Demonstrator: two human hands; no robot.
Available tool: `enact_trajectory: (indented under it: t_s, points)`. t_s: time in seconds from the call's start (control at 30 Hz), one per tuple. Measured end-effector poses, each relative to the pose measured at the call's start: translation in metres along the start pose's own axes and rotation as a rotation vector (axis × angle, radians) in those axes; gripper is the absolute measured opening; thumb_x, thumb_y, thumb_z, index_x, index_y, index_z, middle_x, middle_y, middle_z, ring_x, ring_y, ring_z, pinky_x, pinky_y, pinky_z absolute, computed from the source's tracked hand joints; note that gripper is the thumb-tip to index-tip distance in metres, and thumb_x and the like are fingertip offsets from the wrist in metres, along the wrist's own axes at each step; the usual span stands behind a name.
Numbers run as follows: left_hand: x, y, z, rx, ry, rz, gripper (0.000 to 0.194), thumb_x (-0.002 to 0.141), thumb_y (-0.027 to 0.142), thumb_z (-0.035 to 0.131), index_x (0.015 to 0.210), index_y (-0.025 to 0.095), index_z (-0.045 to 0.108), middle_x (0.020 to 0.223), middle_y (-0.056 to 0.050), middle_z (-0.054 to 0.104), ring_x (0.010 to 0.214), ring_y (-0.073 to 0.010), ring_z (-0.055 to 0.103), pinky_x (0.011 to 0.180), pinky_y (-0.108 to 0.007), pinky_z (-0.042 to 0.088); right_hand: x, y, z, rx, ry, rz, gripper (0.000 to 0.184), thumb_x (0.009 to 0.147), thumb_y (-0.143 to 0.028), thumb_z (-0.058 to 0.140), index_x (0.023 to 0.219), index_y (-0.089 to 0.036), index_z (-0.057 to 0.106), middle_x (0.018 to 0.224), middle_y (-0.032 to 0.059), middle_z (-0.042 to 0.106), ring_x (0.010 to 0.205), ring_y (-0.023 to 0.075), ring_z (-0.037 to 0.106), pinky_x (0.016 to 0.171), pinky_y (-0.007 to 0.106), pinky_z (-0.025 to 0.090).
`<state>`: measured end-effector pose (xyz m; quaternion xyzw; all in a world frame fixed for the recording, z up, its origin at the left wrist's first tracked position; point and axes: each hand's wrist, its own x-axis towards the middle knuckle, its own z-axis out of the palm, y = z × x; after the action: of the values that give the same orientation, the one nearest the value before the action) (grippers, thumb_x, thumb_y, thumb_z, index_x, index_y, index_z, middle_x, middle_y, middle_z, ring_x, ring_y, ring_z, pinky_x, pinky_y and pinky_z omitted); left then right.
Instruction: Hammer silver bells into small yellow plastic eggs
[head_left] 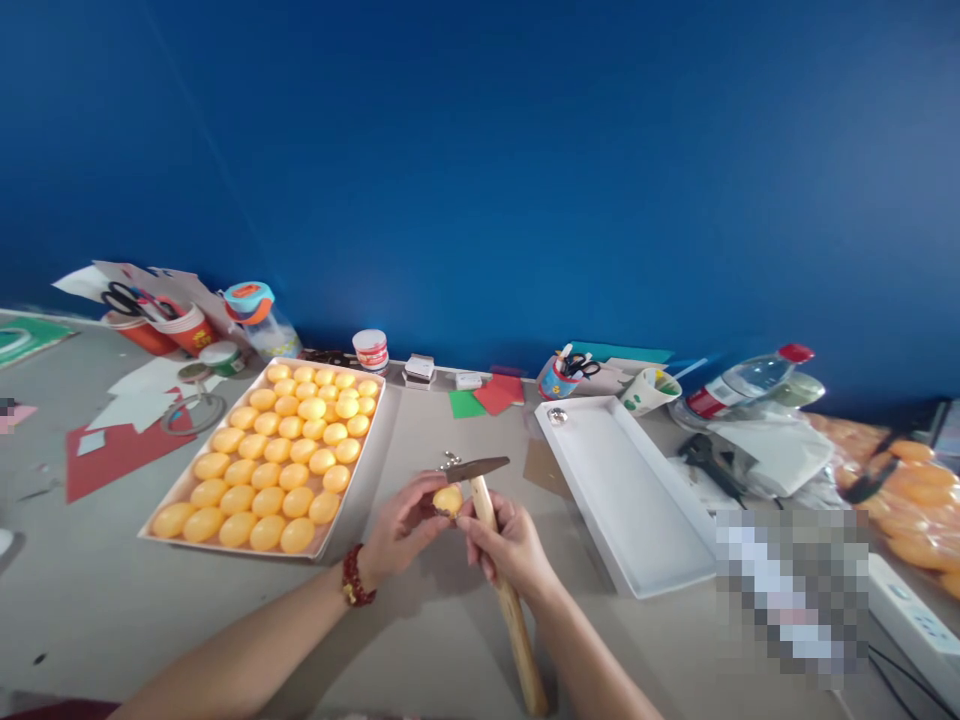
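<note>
The left hand (411, 525) pinches a yellow ball (448, 499) just below the middle of the frame. The right hand (508, 545) wraps around a hammer (519, 640), high on its handle. The hands are close together, with the ball at the tips of the left fingers. I cannot tell if the right fingers touch it too.

The hammer's head (480, 468) lies nearly flat across the frame, and its left end is just above the ball. The long handle slants down and a bit right, toward the bottom of the frame. The left hand is nearer the ball.

Small shiny bits (450, 460) sit on the desk (431, 640) just above the head. At left, a box (322, 538) full of more yellow balls has its right edge near the left hand. At right, a long white box (637, 490) has one shiny thing (557, 416) in its upper left corner. Between the two boxes, bare desk shows above and below the hands, so there is room to move.
</note>
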<state>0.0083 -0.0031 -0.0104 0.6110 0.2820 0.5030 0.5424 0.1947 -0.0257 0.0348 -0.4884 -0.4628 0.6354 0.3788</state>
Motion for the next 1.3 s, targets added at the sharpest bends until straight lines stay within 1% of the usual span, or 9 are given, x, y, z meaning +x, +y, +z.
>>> enact_trajectory:
  t_s: [0.13, 0.33, 0.47, 0.6, 0.87, 1.0, 1.3]
  points:
    - [0.002, 0.002, -0.001, 0.041, 0.007, 0.021, 0.036, 0.086, 0.033, 0.066, 0.119, 0.021, 0.062, 0.124, -0.013, 0.057, 0.115, -0.0276, 0.057, 0.094, -0.04, 0.052, 0.0, -0.002, 0.001, 0.001, -0.01, 0.004, 0.04, 0.077, -0.054, 0.069, 0.083, -0.017, 0.058, 0.047, -0.0037, 0.061, 0.028, 0.0059, 0.04, 0.029, 0.016, 0.031]
    - [0.003, 0.007, 0.001, 0.078, 0.044, 0.039, 0.035, 0.084, 0.036, 0.069, 0.116, 0.021, 0.065, 0.119, -0.012, 0.06, 0.113, -0.0275, 0.058, 0.092, -0.039, 0.053, -0.001, -0.006, 0.004, -0.008, -0.008, 0.009, 0.041, 0.075, -0.056, 0.07, 0.081, -0.018, 0.057, 0.046, -0.0039, 0.06, 0.029, 0.0059, 0.039, 0.029, 0.016, 0.031]
    - [0.003, 0.012, 0.002, 0.103, 0.054, 0.069, 0.032, 0.086, 0.034, 0.067, 0.115, 0.023, 0.066, 0.117, -0.011, 0.061, 0.11, -0.0266, 0.06, 0.09, -0.038, 0.054, -0.001, -0.004, 0.003, -0.008, -0.014, 0.0, 0.039, 0.077, -0.055, 0.069, 0.081, -0.018, 0.056, 0.048, -0.0035, 0.061, 0.029, 0.0058, 0.04, 0.03, 0.016, 0.032]
    - [0.003, 0.014, 0.002, 0.14, 0.052, 0.055, 0.031, 0.086, 0.034, 0.066, 0.115, 0.022, 0.066, 0.117, -0.012, 0.062, 0.11, -0.0268, 0.06, 0.087, -0.037, 0.055, -0.001, -0.001, 0.003, -0.002, -0.021, -0.015, 0.039, 0.078, -0.054, 0.069, 0.082, -0.017, 0.056, 0.048, -0.0037, 0.061, 0.029, 0.0058, 0.04, 0.029, 0.016, 0.031]
    - [0.002, 0.011, 0.003, 0.13, 0.074, 0.04, 0.032, 0.084, 0.036, 0.069, 0.113, 0.022, 0.066, 0.117, -0.011, 0.063, 0.109, -0.0266, 0.061, 0.089, -0.037, 0.054, -0.003, -0.006, 0.004, 0.017, -0.033, -0.033, 0.036, 0.08, -0.051, 0.069, 0.082, -0.017, 0.056, 0.05, -0.0028, 0.062, 0.029, 0.005, 0.04, 0.029, 0.014, 0.031]
    - [0.001, 0.009, 0.003, 0.125, 0.088, 0.033, 0.034, 0.082, 0.037, 0.071, 0.112, 0.021, 0.067, 0.117, -0.011, 0.063, 0.108, -0.0263, 0.061, 0.087, -0.036, 0.055, -0.003, -0.004, 0.004, 0.002, -0.024, -0.03, 0.036, 0.08, -0.05, 0.069, 0.082, -0.017, 0.056, 0.052, -0.0014, 0.064, 0.03, 0.0055, 0.041, 0.029, 0.015, 0.031]
    - [0.0, 0.009, 0.003, 0.161, 0.106, 0.023, 0.035, 0.082, 0.039, 0.071, 0.111, 0.02, 0.068, 0.116, -0.012, 0.064, 0.109, -0.0264, 0.061, 0.085, -0.036, 0.057, -0.002, -0.002, 0.004, 0.028, -0.027, -0.036, 0.036, 0.08, -0.05, 0.07, 0.08, -0.017, 0.056, 0.05, -0.0018, 0.064, 0.029, 0.0049, 0.04, 0.028, 0.014, 0.031]
